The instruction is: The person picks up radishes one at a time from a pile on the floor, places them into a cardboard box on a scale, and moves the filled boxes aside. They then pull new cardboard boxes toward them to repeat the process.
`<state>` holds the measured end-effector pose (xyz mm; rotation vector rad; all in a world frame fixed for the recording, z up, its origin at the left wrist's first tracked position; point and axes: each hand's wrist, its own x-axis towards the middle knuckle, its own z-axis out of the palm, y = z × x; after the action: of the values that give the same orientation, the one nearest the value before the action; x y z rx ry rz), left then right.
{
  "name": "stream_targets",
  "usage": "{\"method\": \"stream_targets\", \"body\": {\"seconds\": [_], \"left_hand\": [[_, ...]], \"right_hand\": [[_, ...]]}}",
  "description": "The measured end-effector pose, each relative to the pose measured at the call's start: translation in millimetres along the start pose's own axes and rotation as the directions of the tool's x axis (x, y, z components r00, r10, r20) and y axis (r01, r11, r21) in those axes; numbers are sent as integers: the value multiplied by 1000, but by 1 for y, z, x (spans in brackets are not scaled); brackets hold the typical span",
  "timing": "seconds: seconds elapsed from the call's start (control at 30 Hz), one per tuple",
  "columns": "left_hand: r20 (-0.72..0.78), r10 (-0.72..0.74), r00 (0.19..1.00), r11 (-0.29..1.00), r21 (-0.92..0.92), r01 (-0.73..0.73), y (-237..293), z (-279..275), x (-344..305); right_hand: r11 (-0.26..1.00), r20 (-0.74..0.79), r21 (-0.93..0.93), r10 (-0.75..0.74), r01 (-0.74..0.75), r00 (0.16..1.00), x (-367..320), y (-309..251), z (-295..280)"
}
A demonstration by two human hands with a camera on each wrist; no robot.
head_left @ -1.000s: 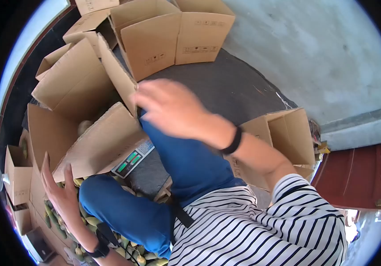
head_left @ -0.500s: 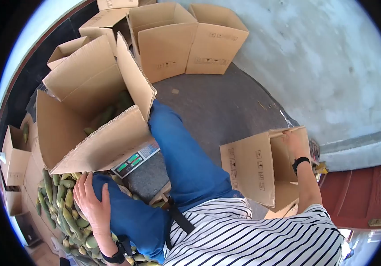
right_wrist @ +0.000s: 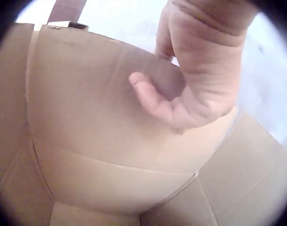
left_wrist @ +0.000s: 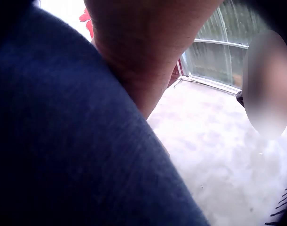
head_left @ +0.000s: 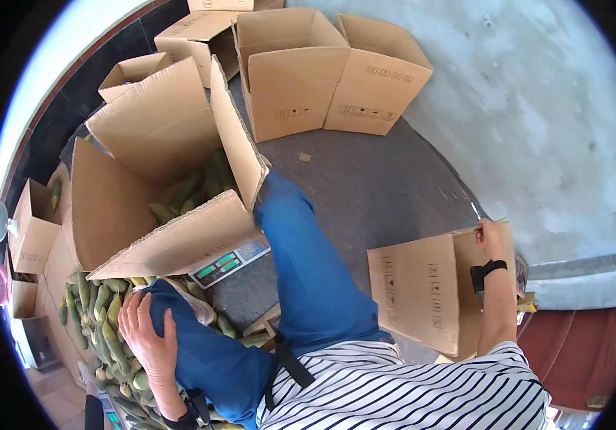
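Note:
My right hand [head_left: 486,235] grips the top flap of an empty cardboard box [head_left: 415,287] that stands at my right side. In the right wrist view the thumb [right_wrist: 148,96] lies on the flap's inner face [right_wrist: 96,122] and the fingers curl over its edge. My left hand [head_left: 147,333] rests flat on my left knee, on the blue trousers [head_left: 301,272], beside a pile of green elongated fruit [head_left: 103,330]. The left wrist view shows only blue cloth [left_wrist: 63,141] and a bare wrist.
A large open carton [head_left: 143,136] holding more green fruit [head_left: 193,190] sits on a scale [head_left: 229,261] with a green display. Several empty cartons [head_left: 301,79] stand at the back, smaller ones [head_left: 32,222] at the left. A dark mat [head_left: 372,186] meets concrete floor [head_left: 537,129].
My right hand swung from above the large carton over to the box at my right and took hold of its flap. My left hand came down onto my knee.

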<state>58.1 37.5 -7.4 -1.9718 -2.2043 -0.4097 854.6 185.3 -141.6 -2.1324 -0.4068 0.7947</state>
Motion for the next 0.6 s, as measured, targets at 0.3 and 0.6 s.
{"method": "stream_targets", "body": {"seconds": [0.3,0.6], "left_hand": [[33,-35,999,999,4,35,-1,-2,0],[-3,-26,1000,999,-20,26,3,-4,-1]], "right_hand": [[486,156,-168,-846,858,510,125,-168,108],[158,504,-627,-665,763,551,-55,-166,205]]}}
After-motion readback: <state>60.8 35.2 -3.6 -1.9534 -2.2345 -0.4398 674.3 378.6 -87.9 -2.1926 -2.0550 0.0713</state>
